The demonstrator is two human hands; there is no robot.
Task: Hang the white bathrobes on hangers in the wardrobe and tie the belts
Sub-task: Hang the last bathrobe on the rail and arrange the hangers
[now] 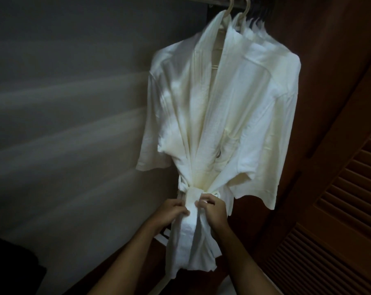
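A white bathrobe (212,107) hangs on a pale hanger (230,4) from the wardrobe rail at the top. Its white belt (194,193) is wrapped around the waist, and the loose ends hang down in front. My left hand (171,211) grips the belt's hanging part from the left. My right hand (213,206) pinches the belt at the crossing point from the right. A second white bathrobe (271,60) hangs right behind the first on another hanger (247,5), mostly hidden.
The grey wardrobe wall (63,103) fills the left side. A brown louvred wooden door (339,209) stands open on the right. A dark object (12,267) sits at the lower left. The scene is dim.
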